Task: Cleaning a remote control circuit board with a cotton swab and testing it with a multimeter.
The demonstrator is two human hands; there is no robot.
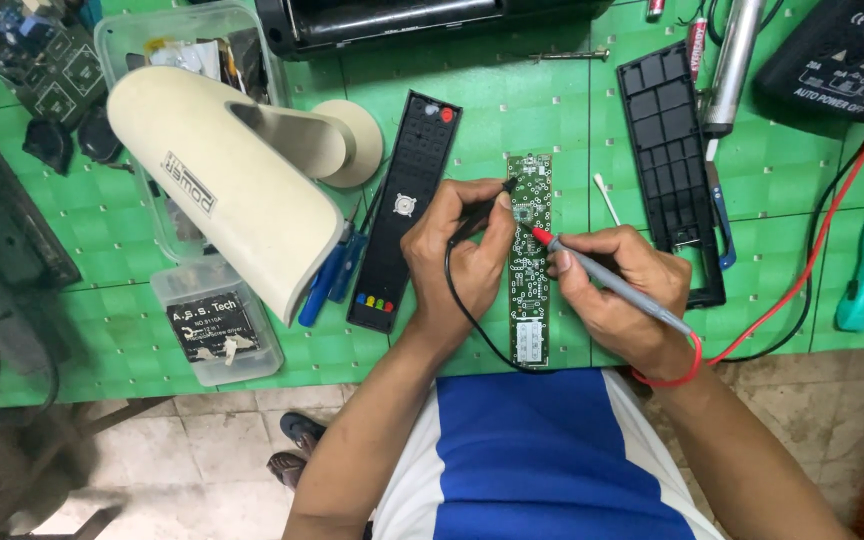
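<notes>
Long green board lies flat on green mat, middle of table. Left hand pinches black probe, tip on board near 12 o'clock end. Right hand pinches red probe like pencil, tip at board middle. Black remote front at 9 o'clock of board. Risk: board not pinned, could slide; tip could slip, touch two spots together, give wrong reading.

Circuit board flat on tabletop, near front edge, centre. Remote front shell just left of board; back shell right. Cotton swab between board and back shell. Lamp toward left edge, over plastic boxes.
</notes>
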